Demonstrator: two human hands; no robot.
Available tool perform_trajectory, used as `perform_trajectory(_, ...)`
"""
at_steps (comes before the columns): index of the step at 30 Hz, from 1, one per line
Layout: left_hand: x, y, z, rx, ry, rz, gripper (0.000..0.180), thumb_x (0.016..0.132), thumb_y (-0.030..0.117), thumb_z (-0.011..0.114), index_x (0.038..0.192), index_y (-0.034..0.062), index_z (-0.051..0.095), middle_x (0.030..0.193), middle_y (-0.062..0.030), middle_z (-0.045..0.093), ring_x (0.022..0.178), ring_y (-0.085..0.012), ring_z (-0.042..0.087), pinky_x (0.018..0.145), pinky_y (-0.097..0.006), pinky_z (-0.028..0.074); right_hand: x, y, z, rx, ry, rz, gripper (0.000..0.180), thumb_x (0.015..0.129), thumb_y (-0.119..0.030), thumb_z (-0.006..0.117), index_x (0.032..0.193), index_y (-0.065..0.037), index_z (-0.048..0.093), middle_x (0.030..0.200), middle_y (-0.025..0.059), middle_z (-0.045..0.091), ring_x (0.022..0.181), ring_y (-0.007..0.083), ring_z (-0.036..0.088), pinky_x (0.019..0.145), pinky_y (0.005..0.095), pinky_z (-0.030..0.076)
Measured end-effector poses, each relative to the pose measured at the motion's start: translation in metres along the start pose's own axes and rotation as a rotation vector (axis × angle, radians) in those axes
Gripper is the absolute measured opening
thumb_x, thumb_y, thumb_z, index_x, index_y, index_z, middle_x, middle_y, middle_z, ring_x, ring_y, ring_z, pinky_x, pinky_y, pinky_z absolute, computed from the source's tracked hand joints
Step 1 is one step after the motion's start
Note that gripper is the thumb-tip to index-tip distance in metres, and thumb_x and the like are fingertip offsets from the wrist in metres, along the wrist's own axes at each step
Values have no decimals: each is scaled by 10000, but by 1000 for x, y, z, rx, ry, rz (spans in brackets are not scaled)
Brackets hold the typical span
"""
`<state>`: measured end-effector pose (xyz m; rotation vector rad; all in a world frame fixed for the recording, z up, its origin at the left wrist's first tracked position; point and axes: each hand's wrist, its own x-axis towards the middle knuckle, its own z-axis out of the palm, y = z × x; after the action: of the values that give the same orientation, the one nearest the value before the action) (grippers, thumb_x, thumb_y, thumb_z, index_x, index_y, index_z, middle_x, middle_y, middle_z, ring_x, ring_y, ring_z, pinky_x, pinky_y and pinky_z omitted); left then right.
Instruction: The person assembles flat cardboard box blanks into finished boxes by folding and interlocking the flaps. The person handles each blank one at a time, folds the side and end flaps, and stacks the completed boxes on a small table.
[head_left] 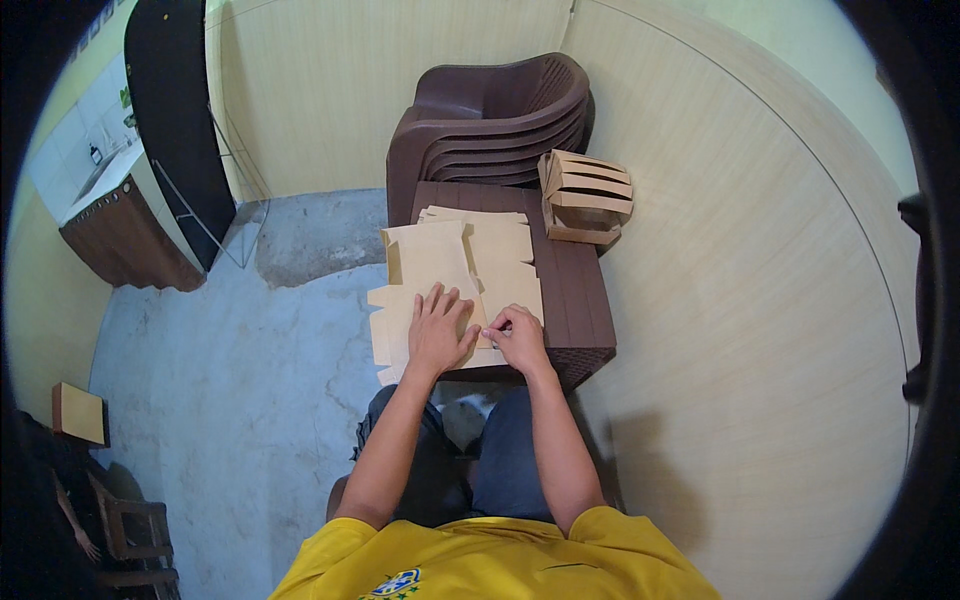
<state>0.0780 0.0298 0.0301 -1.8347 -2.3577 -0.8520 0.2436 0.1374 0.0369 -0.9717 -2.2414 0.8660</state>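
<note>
Flat brown cardboard box blanks (430,255) lie overlapping on a dark brown slatted table (575,300), their notched flaps sticking out past its left edge. My left hand (438,328) rests on the top cardboard piece with its fingers stretched and spread. Just right of it, my right hand (518,338) is closed in a pinch at the right edge of that piece, thumb and forefinger together. Something small and dark shows under the right fingers, but what they hold is too small to make out.
Folded brown cardboard cartons (587,195) sit at the table's far right corner, by the wall. Stacked brown plastic chairs (500,120) stand behind the table. A sink counter with a brown curtain (130,235) is far left. Lower left, a person's hand (88,545) shows near a chair (140,530).
</note>
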Motion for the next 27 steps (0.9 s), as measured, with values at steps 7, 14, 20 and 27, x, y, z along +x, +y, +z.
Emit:
perform_trajectory(7,0,-1,0,-7,-51,-1,478,981,473,680,1377,207,720,1592,-130,554,1583,-377,365,1307,-632,229,16,0,2,-257,180,-11,357,731,-265,975,769,-59,686,954,99,655,1030,350,592,920,467,495)
perform_trajectory(14,2,-2,0,0,-64,-10,483,984,494,677,1372,209,724,1595,-122,557,1579,-374,381,1293,-645,244,55,-7,30,-338,294,5,385,757,-320,958,732,-77,659,907,95,655,974,342,604,874,488,489)
perform_trajectory(20,0,0,1,-16,-35,-24,469,994,455,678,1388,206,727,1599,-134,554,1574,-365,388,1315,-610,219,26,-5,16,-301,135,91,352,796,-339,934,764,-97,680,954,75,667,1052,329,598,917,500,458)
perform_trajectory(27,-1,-4,5,-20,-15,3,461,1001,444,678,1400,216,717,1589,-131,556,1569,-372,399,1294,-639,249,-23,-8,-7,-281,83,34,415,768,-358,956,719,-93,639,856,51,638,961,307,593,839,469,419)
